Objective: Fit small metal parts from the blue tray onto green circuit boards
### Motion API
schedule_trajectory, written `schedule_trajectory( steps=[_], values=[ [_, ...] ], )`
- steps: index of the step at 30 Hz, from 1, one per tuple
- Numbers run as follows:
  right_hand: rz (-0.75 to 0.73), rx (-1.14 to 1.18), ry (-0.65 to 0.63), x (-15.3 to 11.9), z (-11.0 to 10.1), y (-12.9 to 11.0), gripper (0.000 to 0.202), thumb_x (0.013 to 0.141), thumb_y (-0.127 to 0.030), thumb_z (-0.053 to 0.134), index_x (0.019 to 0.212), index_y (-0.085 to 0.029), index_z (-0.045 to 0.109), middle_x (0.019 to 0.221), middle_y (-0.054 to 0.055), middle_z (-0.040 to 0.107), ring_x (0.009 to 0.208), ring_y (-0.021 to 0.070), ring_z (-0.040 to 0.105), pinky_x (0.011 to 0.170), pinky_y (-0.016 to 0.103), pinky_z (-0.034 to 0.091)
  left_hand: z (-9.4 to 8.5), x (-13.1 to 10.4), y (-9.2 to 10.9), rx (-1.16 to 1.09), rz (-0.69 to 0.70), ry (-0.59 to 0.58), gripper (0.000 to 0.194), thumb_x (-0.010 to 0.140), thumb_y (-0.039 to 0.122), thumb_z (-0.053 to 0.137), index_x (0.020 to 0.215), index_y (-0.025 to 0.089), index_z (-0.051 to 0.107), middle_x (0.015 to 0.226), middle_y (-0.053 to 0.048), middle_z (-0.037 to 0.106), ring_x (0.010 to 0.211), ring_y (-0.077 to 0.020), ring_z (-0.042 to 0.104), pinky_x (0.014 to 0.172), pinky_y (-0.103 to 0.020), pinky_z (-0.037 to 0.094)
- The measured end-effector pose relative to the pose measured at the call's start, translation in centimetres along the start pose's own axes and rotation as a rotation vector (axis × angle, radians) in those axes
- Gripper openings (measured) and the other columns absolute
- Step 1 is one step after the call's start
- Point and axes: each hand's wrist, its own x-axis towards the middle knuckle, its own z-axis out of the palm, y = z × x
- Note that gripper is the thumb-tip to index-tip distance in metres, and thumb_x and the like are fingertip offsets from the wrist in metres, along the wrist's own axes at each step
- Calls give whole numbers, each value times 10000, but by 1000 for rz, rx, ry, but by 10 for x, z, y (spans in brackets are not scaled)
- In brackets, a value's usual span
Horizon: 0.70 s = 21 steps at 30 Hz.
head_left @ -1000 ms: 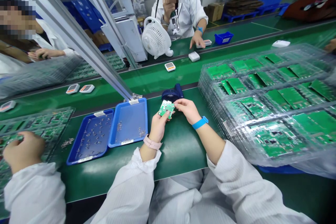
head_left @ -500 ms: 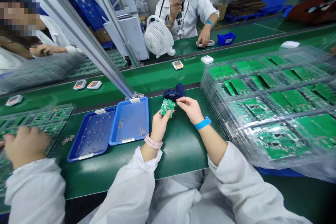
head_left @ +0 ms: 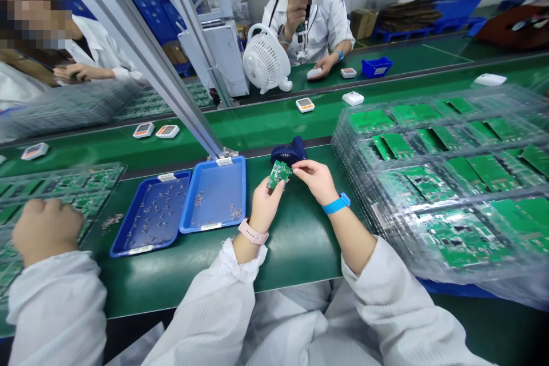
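- The left hand (head_left: 263,204) holds a small green circuit board (head_left: 278,176) by its lower part, thumb on the face, tilted above the desk (head_left: 300,251).
- The right hand (head_left: 319,180) has its fingers drawn narrow at the board's right edge. Whether they pinch the edge, a tiny part or nothing, I cannot tell.
- A one-sided hold could let the board twist or slip if the right fingers pressed hard on the free edge. Anything fitted loosely there could then bend or drop.
- The thumb lies over the face, so a firm squeeze might strain the small components under it.
- A dark blue fan (head_left: 288,154) lies just behind the board; a forward nudge could knock a corner against its casing. I cannot tell whether they touch or whether it is running.
- Two blue trays, the left one (head_left: 148,235) and the right one (head_left: 218,183), hold tiny metal pieces. A sleeve catching a rim could spill or mix them.
- More loose pieces (head_left: 112,221) lie on the desk beside the left tray, near a co-worker's hand (head_left: 47,229), where a brush of the arm could scatter them.
- The stacked clear trays (head_left: 355,174) of boards stand near the right forearm; a wide elbow swing might shift them.
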Motion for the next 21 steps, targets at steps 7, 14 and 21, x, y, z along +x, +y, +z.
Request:
schedule_trajectory(
  steps=[7, 14, 21],
  values=[
    [31, 10, -3, 0, 0, 2, 199, 704, -357, 736, 827, -201, 736, 850, 46, 732, 803, 209, 657, 782, 354, 514, 0, -1, 2, 38, 26, -36, 263, 874, 389, 631, 965, 160, 724, 910, -82, 711, 814, -214, 621, 759, -313, 455],
    [59, 28, -1, 1, 0, 5, 224, 694, -373, 741, 832, -196, 741, 830, 41, 719, 783, 194, 638, 772, 340, 496, -1, -1, 6, 48, 3, -46, 232, 859, 402, 645, 952, 207, 729, 925, -53, 725, 846, -246, 625, 784, -349, 459],
    [101, 75, 8, 1, 1, 4, 262, 656, -404, 780, 808, -194, 737, 818, 43, 716, 787, 200, 634, 769, 345, 491, 0, -2, 6, 104, 36, -55, 259, 885, 353, 603, 978, 133, 704, 924, -84, 712, 842, -191, 633, 768, -275, 460]
  ],
)
